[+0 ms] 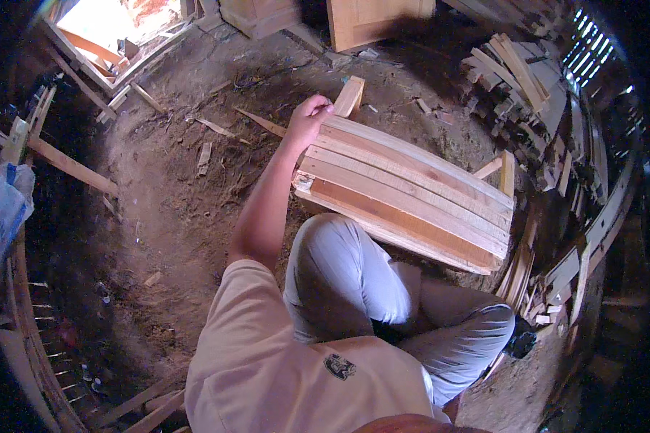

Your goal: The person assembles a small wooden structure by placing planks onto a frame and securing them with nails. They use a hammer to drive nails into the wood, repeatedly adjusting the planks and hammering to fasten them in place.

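Observation:
A low slatted wooden bench [412, 184] lies in front of my folded legs, its pale slats running from upper left to lower right. Short legs stick out on its far side, one a wooden block [349, 97] at the far left corner and the other a post [508, 173] at the right. My left hand [310, 121] is at the far left corner of the bench, close to that block. Its fingers are curled together in a pinch; what they hold, if anything, is too small to make out. My right hand does not show.
Scrap wood is piled [513, 79] at the far right, with more offcuts [549, 307] at the near right. A wooden panel [379, 22] stands at the back. Loose sticks [213, 128] lie on the dirt floor [173, 238]. A plastic bag [9, 206] hangs at the left.

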{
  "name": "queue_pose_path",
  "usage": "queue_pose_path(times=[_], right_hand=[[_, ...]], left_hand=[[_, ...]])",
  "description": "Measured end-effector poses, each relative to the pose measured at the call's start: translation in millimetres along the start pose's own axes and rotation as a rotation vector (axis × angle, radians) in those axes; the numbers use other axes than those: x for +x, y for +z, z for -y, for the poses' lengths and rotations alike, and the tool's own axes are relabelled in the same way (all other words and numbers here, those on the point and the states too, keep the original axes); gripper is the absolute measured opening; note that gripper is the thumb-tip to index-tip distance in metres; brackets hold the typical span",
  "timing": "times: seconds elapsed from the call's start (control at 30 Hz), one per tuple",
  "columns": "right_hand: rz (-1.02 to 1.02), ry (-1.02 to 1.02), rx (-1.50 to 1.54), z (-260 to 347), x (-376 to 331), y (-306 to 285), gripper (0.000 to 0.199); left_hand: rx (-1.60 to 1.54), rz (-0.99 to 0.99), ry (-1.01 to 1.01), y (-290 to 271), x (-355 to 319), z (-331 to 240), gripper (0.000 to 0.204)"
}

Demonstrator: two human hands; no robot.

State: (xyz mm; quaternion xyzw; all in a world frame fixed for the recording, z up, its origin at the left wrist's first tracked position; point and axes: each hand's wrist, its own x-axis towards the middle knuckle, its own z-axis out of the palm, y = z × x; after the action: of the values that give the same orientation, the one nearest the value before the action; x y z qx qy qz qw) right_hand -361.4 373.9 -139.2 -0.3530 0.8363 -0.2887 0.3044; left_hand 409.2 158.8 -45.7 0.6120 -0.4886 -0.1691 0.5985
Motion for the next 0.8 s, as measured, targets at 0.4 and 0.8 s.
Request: queue_pose_path(times=[0.4, 0.8], right_hand=[[-0.065, 0.155, 0.185, 23, -7, -5, 0.028], [0.082, 0.158, 0.613, 47, 26, -118, 0.025]], left_hand=[[-0.242, 0.008, -0.070, 0, -7, 13, 0.017], [-0.181, 0.065, 0.027, 0, -1, 16, 0.020]])
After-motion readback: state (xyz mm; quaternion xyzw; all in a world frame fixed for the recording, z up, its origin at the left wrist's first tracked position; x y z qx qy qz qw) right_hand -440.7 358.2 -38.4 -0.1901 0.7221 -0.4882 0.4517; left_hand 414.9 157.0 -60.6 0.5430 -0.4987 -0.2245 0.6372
